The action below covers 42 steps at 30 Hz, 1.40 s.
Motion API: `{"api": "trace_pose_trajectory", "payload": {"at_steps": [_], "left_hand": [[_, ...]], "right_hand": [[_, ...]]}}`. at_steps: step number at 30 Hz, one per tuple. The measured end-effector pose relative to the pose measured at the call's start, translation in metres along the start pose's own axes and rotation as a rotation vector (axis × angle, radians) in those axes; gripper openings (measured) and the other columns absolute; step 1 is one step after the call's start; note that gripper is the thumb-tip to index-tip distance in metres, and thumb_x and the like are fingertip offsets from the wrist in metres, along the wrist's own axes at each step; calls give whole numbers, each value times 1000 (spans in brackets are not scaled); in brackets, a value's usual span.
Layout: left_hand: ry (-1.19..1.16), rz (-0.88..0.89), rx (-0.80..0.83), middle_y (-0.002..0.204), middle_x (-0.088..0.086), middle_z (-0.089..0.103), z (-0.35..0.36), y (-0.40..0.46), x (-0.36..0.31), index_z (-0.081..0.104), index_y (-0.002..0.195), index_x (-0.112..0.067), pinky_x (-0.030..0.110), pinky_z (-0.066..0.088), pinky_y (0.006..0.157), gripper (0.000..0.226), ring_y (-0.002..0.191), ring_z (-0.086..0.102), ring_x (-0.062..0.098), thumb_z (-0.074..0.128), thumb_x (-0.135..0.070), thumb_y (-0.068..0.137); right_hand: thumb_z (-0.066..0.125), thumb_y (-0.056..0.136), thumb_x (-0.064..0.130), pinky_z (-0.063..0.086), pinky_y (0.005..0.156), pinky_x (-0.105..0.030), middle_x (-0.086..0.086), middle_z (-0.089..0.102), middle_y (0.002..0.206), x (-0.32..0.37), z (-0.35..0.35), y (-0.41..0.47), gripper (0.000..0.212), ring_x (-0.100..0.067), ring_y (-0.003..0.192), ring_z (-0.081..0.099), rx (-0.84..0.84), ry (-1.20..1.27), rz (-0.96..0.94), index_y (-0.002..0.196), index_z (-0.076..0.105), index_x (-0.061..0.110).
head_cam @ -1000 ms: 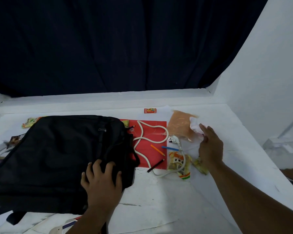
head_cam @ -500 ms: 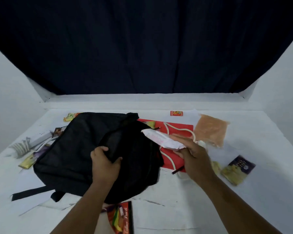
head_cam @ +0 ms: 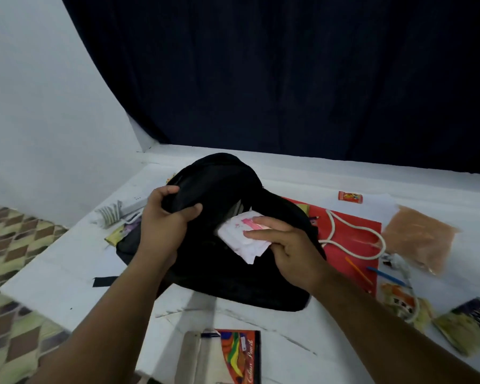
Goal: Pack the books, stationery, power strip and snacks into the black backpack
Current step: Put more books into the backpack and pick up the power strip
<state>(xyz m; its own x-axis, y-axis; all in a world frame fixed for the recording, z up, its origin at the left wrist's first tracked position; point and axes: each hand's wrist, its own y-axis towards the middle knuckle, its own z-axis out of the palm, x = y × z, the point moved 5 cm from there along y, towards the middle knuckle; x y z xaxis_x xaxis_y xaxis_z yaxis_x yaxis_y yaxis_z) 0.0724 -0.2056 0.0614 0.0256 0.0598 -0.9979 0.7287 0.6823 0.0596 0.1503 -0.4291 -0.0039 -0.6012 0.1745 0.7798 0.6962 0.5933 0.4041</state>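
While the white packet (head_cam: 243,236) sits only part-way into the mouth of the backpack (head_cam: 233,261), with its near corner sticking out over the black fabric, it could easily catch on the edge of the opening and crumple or slide back out. That would most likely come from the flap sagging: the left hand (head_cam: 164,220) has its fingers and thumb curled round a fold of the flap and lifts it, and if that fold slips the gap closes onto the packet. The right hand (head_cam: 287,249) pinches the packet near its right end, fingers laid along the top and the thumb seemingly underneath, so the packet reaches leftward and away from the grip into the dark opening. Such a soft packet, pushed from one end, may well buckle rather than go in.

The backpack lies on the white table (head_cam: 67,273), over the edge of a red sheet (head_cam: 347,245) on which a white cord (head_cam: 352,231) loops. To the right are two pencils (head_cam: 358,270), an orange bag (head_cam: 419,239) and several snack packs (head_cam: 399,300). A pencil box (head_cam: 239,356) lies nearest the person
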Motion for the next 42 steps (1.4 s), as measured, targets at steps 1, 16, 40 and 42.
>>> {"api": "trace_pose_trajectory", "payload": {"at_steps": [1, 16, 40, 42], "left_hand": [[5, 18, 0, 111, 1, 69, 0, 2, -5, 59, 115, -23, 38, 60, 84, 48, 99, 70, 20, 83, -5, 77], [-120, 37, -37, 99, -4, 72, -18, 28, -19, 63, 111, -19, 27, 59, 73, 42, 87, 73, 13, 78, 3, 79], [-97, -29, -92, 106, -2, 69, -20, 2, -21, 62, 115, -20, 20, 58, 68, 40, 91, 70, 14, 78, -3, 82], [-93, -25, -90, 106, -2, 68, -21, -2, -21, 62, 114, -21, 19, 57, 65, 40, 88, 70, 12, 79, -3, 82]], "right_hand": [[41, 86, -19, 28, 115, -15, 8, 53, 142, 0, 6, 8, 61, -1, 135, 44, 27, -33, -16, 117, 73, 23], [58, 66, -7, 54, 77, -48, -9, 65, 113, -46, 57, 94, 43, -37, 98, 56, -152, -491, 3, 99, 77, 13], [26, 102, 55, -15, 117, -57, -3, 18, 165, -30, 95, 90, 59, -27, 152, -14, 683, -832, 55, 149, 38, 21], [24, 102, 57, -16, 116, -59, -8, 20, 163, -26, 93, 90, 63, -33, 151, -15, 692, -884, 93, 150, 36, 19]]}}
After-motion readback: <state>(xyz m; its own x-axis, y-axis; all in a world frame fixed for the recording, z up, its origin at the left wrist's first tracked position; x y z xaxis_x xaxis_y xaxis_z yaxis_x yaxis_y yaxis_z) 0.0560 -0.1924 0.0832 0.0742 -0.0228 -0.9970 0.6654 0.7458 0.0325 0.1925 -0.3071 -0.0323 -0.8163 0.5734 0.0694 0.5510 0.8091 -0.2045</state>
